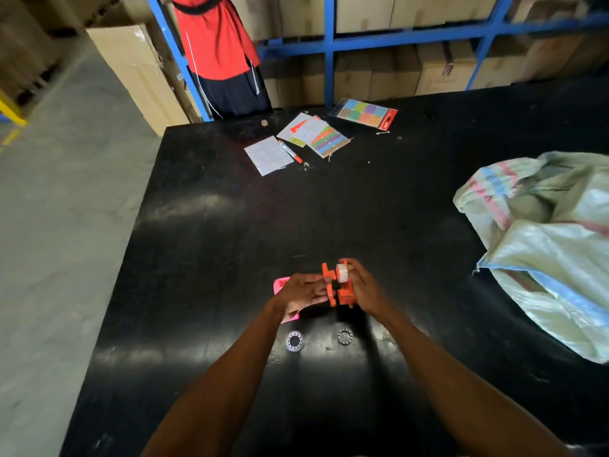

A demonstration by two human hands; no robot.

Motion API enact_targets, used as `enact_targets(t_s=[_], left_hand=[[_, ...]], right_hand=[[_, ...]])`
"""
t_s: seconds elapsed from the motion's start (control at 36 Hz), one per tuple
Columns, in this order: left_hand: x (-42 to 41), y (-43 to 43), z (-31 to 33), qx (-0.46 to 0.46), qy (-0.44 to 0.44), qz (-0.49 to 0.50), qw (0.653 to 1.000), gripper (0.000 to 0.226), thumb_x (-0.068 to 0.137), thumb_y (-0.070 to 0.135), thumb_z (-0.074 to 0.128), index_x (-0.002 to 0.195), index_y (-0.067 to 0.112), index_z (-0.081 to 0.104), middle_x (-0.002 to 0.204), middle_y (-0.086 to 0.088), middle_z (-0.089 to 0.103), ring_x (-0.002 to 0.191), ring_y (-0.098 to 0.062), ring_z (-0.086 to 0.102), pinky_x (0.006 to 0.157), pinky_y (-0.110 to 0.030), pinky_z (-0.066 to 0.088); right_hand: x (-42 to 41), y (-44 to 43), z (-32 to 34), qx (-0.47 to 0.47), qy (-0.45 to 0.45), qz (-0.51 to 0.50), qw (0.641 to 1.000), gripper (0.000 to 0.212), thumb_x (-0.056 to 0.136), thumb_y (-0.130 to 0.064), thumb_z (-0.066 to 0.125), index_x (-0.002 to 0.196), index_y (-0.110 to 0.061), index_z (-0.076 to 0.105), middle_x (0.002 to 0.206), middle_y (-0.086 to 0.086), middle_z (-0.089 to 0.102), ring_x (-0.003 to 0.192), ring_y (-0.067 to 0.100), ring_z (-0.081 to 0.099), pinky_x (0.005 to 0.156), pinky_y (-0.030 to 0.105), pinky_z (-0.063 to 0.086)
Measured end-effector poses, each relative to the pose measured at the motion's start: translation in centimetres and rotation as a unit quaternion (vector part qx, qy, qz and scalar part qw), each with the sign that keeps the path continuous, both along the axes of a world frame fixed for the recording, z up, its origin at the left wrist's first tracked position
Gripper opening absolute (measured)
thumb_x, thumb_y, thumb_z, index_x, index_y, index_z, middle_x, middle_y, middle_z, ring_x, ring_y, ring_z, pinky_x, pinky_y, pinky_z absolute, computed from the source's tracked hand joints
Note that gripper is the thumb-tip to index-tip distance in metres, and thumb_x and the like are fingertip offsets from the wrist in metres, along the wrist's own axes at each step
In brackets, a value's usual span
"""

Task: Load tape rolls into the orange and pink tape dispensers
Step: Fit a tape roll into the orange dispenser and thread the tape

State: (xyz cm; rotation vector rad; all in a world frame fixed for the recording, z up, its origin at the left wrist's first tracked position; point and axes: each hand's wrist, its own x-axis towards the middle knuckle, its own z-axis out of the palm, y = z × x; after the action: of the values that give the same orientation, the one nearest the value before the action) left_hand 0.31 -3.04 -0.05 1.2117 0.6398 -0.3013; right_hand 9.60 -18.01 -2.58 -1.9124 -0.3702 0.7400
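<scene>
Your two forearms come in from the bottom edge and meet over the black worktop (204, 258). Closest to you on it are two small tape rolls: one clear-looking roll (295, 341) on the left and a darker ring (344, 336) just right of it, both lying flat and apart from each other.

Just past those, your right hand (364, 290) is wrapped around the orange dispenser (339, 291), holding it up off the worktop with a white tape roll (342, 272) sitting in its top end. So that's three rolls total, one in the dispenser, two loose. Your left hand (301, 293) has its fingers stretched toward the orange dispenser's side, touching it, not really closed on anything. The pink dispenser (280, 286) lies under that left hand, mostly hidden, can't tell if anything's in it.

Far side: a few sticker sheets and a marker (290, 151). On the right there's one woven sack (543, 245), slumped, contents not visible.
</scene>
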Motion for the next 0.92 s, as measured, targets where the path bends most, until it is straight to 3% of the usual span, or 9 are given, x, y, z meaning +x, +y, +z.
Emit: enact_targets(t_s=[0.06, 0.11, 0.28, 0.42, 0.5, 0.64, 0.75, 0.92], left_hand=[[-0.5, -0.2, 0.5, -0.014, -0.010, -0.002, 1.000, 0.018, 0.097, 0.019, 0.060, 0.098, 0.015, 0.077, 0.095, -0.003, 0.080, 0.090, -0.012, 0.077, 0.074, -0.019, 0.061], [-0.9, -0.3, 0.9, -0.011, -0.011, -0.001, 1.000, 0.018, 0.096, 0.022, 0.062, 0.096, 0.016, 0.078, 0.098, -0.005, 0.080, 0.093, -0.015, 0.076, 0.076, -0.021, 0.061], [-1.8, -0.1, 1.6, -0.002, -0.024, -0.007, 1.000, 0.026, 0.095, 0.030, 0.062, 0.110, 0.011, 0.074, 0.111, -0.012, 0.076, 0.102, -0.020, 0.074, 0.085, -0.025, 0.061], [-2.3, 0.2, 2.3, 0.001, -0.027, -0.016, 1.000, 0.029, 0.095, 0.031, 0.063, 0.112, 0.010, 0.073, 0.113, -0.014, 0.075, 0.107, -0.023, 0.073, 0.090, -0.031, 0.059], [-2.5, 0.5, 2.8, 0.009, -0.028, -0.026, 0.999, 0.025, 0.094, 0.031, 0.064, 0.107, 0.013, 0.075, 0.113, -0.015, 0.075, 0.106, -0.024, 0.073, 0.094, -0.035, 0.058], [-2.7, 1.0, 3.2, 0.016, -0.028, -0.041, 0.999, 0.038, 0.094, 0.033, 0.063, 0.116, 0.003, 0.069, 0.115, -0.019, 0.073, 0.106, -0.027, 0.073, 0.095, -0.038, 0.058], [-2.8, 1.7, 3.4, 0.008, -0.024, -0.038, 0.999, 0.040, 0.093, 0.032, 0.065, 0.117, 0.001, 0.068, 0.115, -0.020, 0.073, 0.108, -0.029, 0.072, 0.096, -0.041, 0.058], [-3.0, 2.2, 3.5, 0.007, -0.025, -0.038, 0.999, 0.038, 0.090, 0.033, 0.069, 0.112, 0.003, 0.071, 0.109, -0.015, 0.076, 0.104, -0.026, 0.074, 0.084, -0.031, 0.062]], right_hand=[[-0.4, -0.1, 0.5, 0.002, -0.008, 0.004, 1.000, 0.031, 0.109, -0.023, 0.031, 0.131, -0.021, 0.052, 0.117, 0.018, 0.068, 0.094, 0.032, 0.064, 0.075, 0.042, 0.051], [-0.8, -0.2, 1.0, 0.005, -0.017, 0.000, 1.000, 0.030, 0.108, -0.023, 0.032, 0.130, -0.020, 0.054, 0.115, 0.015, 0.068, 0.096, 0.030, 0.065, 0.086, 0.047, 0.052], [-1.7, -0.3, 2.6, 0.005, -0.034, 0.015, 0.999, 0.030, 0.108, -0.028, 0.033, 0.130, -0.024, 0.054, 0.116, 0.013, 0.068, 0.097, 0.028, 0.065, 0.091, 0.048, 0.053], [-2.1, -0.1, 3.5, -0.001, -0.052, 0.026, 0.998, 0.031, 0.108, -0.028, 0.034, 0.132, -0.022, 0.054, 0.122, 0.009, 0.067, 0.112, 0.029, 0.065, 0.103, 0.049, 0.049], [-2.5, 0.3, 4.1, -0.002, -0.053, 0.040, 0.998, 0.031, 0.108, -0.029, 0.034, 0.131, -0.026, 0.054, 0.122, 0.009, 0.067, 0.112, 0.031, 0.066, 0.101, 0.052, 0.050], [-2.7, 0.7, 4.6, -0.003, -0.069, 0.056, 0.996, 0.031, 0.108, -0.031, 0.033, 0.131, -0.027, 0.053, 0.125, 0.007, 0.067, 0.116, 0.027, 0.064, 0.105, 0.050, 0.046], [-3.1, 0.8, 5.1, -0.006, -0.079, 0.067, 0.995, 0.027, 0.107, -0.034, 0.032, 0.124, -0.035, 0.052, 0.111, 0.003, 0.069, 0.097, 0.024, 0.068, 0.090, 0.051, 0.055], [-3.8, 1.0, 5.8, 0.003, -0.070, 0.071, 0.995, 0.030, 0.108, -0.034, 0.027, 0.127, -0.030, 0.051, 0.113, 0.005, 0.068, 0.101, 0.024, 0.068, 0.095, 0.049, 0.054]])
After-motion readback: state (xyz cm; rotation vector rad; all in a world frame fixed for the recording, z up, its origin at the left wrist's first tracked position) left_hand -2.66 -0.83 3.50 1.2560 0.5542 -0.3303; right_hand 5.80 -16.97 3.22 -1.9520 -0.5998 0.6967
